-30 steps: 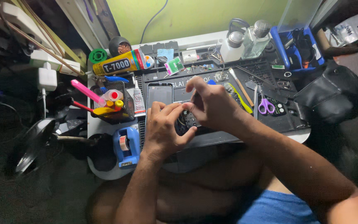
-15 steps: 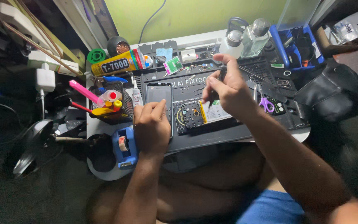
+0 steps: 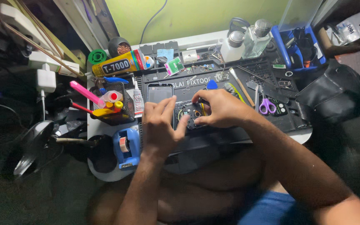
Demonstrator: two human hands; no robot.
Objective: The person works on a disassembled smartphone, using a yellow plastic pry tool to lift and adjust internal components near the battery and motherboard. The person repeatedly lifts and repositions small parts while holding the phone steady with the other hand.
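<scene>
I hold the opened phone (image 3: pixel 190 114) on the dark repair mat (image 3: pixel 246 83) with both hands: my left hand (image 3: pixel 160 125) steadies its edge, my right hand (image 3: pixel 221 109) pinches its top. If my fingers slip, a small inside part can tear.

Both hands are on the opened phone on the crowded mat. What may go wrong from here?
1. The left hand and right hand press on the opened phone, whose inner parts lie bare; a slip might damage them.
2. The second phone lies close beside the work and could be knocked.
3. Purple scissors sit near the right wrist, which might catch on them.
</scene>
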